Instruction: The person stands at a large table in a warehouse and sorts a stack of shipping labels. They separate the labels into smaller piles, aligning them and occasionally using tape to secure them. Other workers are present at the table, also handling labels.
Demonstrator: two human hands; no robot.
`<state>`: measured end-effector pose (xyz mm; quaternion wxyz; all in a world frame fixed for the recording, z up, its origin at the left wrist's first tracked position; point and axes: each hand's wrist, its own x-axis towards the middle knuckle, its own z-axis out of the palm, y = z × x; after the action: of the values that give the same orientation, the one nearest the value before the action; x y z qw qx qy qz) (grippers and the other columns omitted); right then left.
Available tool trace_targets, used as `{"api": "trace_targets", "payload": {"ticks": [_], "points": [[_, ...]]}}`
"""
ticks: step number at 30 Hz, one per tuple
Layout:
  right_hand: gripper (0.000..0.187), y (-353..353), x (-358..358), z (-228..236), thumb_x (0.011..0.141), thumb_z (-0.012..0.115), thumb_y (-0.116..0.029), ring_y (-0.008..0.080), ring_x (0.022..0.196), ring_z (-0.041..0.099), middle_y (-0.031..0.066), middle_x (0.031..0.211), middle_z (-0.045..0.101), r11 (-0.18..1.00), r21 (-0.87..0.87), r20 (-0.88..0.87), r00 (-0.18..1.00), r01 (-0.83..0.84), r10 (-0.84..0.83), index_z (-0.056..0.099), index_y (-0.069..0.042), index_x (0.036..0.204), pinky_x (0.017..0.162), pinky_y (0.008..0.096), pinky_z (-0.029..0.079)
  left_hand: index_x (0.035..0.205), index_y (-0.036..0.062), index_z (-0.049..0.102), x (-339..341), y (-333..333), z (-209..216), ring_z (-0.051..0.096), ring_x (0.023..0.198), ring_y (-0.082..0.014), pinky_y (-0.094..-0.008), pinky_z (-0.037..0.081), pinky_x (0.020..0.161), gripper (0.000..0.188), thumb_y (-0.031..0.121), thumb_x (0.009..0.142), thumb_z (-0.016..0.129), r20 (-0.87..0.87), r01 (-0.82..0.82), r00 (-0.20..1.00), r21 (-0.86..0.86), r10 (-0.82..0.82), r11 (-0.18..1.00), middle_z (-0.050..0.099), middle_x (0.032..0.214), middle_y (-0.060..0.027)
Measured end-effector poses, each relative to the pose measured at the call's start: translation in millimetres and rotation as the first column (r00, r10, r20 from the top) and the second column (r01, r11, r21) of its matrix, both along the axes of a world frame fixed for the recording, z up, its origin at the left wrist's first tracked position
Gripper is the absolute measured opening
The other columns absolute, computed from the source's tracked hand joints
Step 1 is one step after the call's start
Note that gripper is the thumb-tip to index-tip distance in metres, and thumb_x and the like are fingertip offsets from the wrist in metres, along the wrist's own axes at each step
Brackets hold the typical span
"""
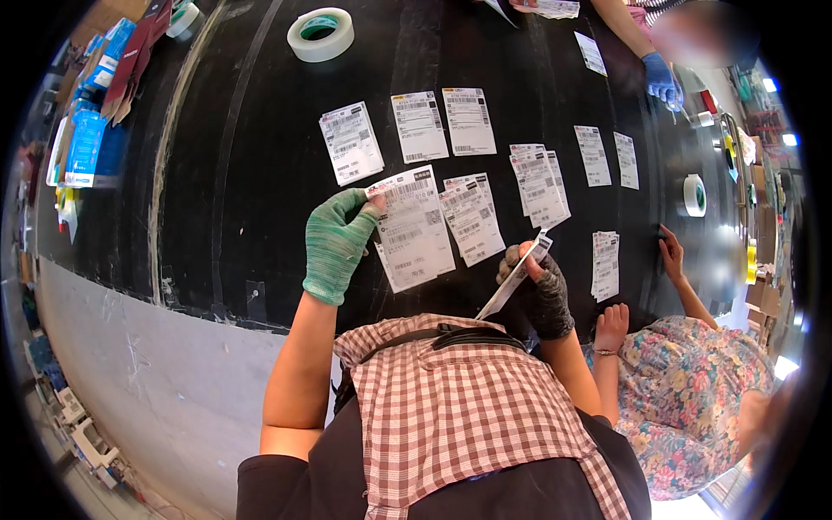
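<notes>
The left hand (pixel 336 243) pinches a label (pixel 412 227) on the bench (pixel 217 173); the right hand (pixel 539 290), grip closed, holds a strip (pixel 513 282).

A packing workshop is indicated: printed shipping labels (pixel 419 126) are spread over a black table (pixel 234 156), tape rolls (pixel 321 35) at twelve o'clock.
</notes>
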<state>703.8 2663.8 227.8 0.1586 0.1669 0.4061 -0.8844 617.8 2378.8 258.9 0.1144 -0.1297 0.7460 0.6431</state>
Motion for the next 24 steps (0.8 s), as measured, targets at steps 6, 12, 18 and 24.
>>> {"api": "trace_targets", "payload": {"ticks": [6, 12, 18, 24], "points": [[0.027, -14.2, 1.4, 16.0, 0.091, 0.064, -0.027, 0.0201, 0.089, 0.055, 0.0043, 0.095, 0.054, 0.989, -0.027, 0.095, 0.986, 0.143, -0.14, 0.054, -0.01, 0.108, 0.082, 0.0355, 0.047, 0.091, 0.0, 0.07, -1.1, 13.0, 1.2, 0.05, 0.051, -0.0019, -0.0186, 0.04, 0.044, 0.022, 0.021, 0.089, 0.069, 0.007, 0.078, 0.997, 0.021, -0.078, 0.997, 0.061, 0.064, 0.002], [0.04, -20.6, -3.1, 21.7, 0.091, 0.064, -0.027, 0.0233, 0.106, 0.059, 0.0114, 0.116, 0.061, 0.999, -0.032, 0.096, 0.995, 0.008, -0.005, 0.056, -0.002, 0.122, 0.093, 0.0393, 0.047, 0.089, -0.0008, 0.069, -2.8, 38.4, 2.2, 0.053, 0.052, -0.0033, -0.0189, 0.041, 0.046, 0.021, 0.02, 0.089, 0.068, 0.048, 0.155, 0.986, 0.074, -0.159, 0.985, 0.061, 0.063, 0.0008], [0.036, -11.4, 1.1, 2.7, 0.089, 0.068, -0.023, 0.0179, 0.096, 0.063, 0.01, 0.106, 0.067, 0.982, 0.152, 0.12, 0.988, -0.115, 0.097, 0.064, 0.002, 0.114, 0.087, 0.0343, 0.051, 0.099, 0.0004, 0.068, -4.1, 49.1, -3.8, 0.059, 0.058, -0.0052, -0.0196, 0.044, 0.05, 0.025, 0.024, 0.089, 0.068, 0.097, 0.159, 0.98, 0.133, -0.173, 0.978, 0.065, 0.07, -0.0003], [0.038, 2.4, 3.4, -2.3, 0.09, 0.066, -0.025, 0.0198, 0.097, 0.063, 0.0108, 0.107, 0.067, 0.988, 0.155, 0.134, 0.991, -0.006, -0.015, 0.062, 0.003, 0.116, 0.088, 0.0349, 0.05, 0.119, 0.0159, 0.062, 3.0, -6.2, -51.0, 0.055, 0.1, -0.0246, -0.0374, 0.047, 0.088, 0.055, 0.034, 0.07, 0.08, -0.124, 0.166, 0.896, -0.797, -0.426, 0.581, 0.058, 0.112, -0.0064]]}}
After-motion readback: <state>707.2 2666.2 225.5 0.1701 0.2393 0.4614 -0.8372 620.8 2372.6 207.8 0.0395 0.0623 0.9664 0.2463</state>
